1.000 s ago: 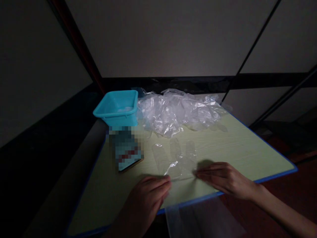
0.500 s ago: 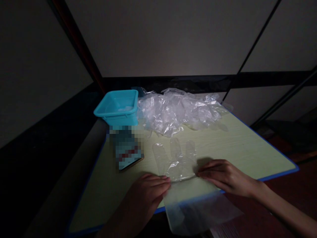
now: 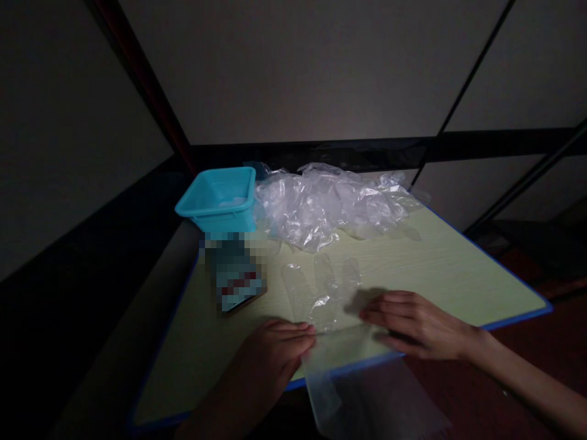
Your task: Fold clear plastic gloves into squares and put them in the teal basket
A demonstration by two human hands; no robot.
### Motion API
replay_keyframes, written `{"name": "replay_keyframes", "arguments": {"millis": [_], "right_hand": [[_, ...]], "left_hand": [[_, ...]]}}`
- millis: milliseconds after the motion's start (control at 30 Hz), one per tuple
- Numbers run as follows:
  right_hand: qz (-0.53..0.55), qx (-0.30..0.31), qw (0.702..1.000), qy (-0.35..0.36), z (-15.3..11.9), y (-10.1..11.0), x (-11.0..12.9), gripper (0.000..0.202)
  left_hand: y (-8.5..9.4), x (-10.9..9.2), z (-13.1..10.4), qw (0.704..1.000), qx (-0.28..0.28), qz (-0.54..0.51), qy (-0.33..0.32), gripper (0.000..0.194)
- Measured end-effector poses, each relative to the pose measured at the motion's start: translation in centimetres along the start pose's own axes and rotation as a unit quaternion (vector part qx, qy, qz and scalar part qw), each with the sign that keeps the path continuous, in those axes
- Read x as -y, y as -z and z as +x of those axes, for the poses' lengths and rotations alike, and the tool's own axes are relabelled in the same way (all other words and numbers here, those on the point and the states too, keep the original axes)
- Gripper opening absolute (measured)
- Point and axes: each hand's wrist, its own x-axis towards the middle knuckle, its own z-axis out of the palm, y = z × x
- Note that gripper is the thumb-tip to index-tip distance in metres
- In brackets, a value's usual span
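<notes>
A clear plastic disposable glove (image 3: pixel 324 302) lies flat near the table's front edge, its finger parts pointing away from me. My left hand (image 3: pixel 282 348) has its fingertips pressed together on the glove's left side, gripping the film there. Just right of the glove is my right hand (image 3: pixel 408 324), its thumb apart from the fingers and nothing visibly held. A clear plastic sheet-like part (image 3: pixel 367 397) drapes over the front edge below the hands; whether it belongs to the same glove I cannot tell.
A heap of crumpled clear plastic (image 3: pixel 321 205) covers the back of the table (image 3: pixel 440 269). At the back left stands a turquoise basin (image 3: pixel 215 217) with something pale inside. A phone (image 3: pixel 236 275), partly pixelated, lies in front of it. Behind rises a panelled wall (image 3: pixel 298 73).
My right hand has let go of the glove's right side, its thumb moving away from the fingers. The left hand stays put on the film.
</notes>
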Motion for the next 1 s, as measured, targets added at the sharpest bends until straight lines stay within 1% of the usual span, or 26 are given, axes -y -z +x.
{"name": "replay_keyframes", "arguments": {"millis": [100, 267, 367, 467, 633, 800, 900, 1000], "right_hand": [[0.006, 0.019, 1.0, -0.003, 0.2, -0.4, 0.2, 0.046], [0.078, 0.08, 0.994, 0.005, 1.5, -0.8, 0.6, 0.07], [0.106, 0.097, 0.99, 0.012, 2.3, -1.1, 0.6, 0.078], [0.126, 0.103, 0.987, 0.013, 2.8, -1.4, 0.5, 0.081], [0.122, 0.098, 0.988, -0.005, 2.5, -1.2, 0.3, 0.075], [0.113, 0.076, 0.991, -0.007, 1.8, -0.8, 0.1, 0.069], [0.102, 0.046, 0.994, -0.002, 1.2, -0.8, 0.1, 0.069], [0.088, -0.003, 0.996, -0.019, 0.3, -1.0, 0.2, 0.064]], "left_hand": [[0.0, -0.1, 0.2, 1.0, 0.0, 0.006, 0.001, 0.029], [0.0, -0.2, 0.2, 1.0, 0.003, -0.009, 0.004, 0.028], [0.1, -0.2, 0.2, 1.0, -0.005, -0.008, 0.005, 0.029], [0.2, -0.3, 0.2, 1.0, -0.001, -0.002, 0.004, 0.029], [0.2, -0.3, 0.2, 1.0, 0.005, -0.005, 0.006, 0.027], [0.1, -0.3, 0.2, 1.0, 0.007, -0.014, 0.007, 0.027], [0.1, -0.2, 0.1, 1.0, 0.003, -0.014, 0.011, 0.027], [0.1, -0.1, 0.1, 1.0, 0.01, -0.015, 0.008, 0.028]]}}
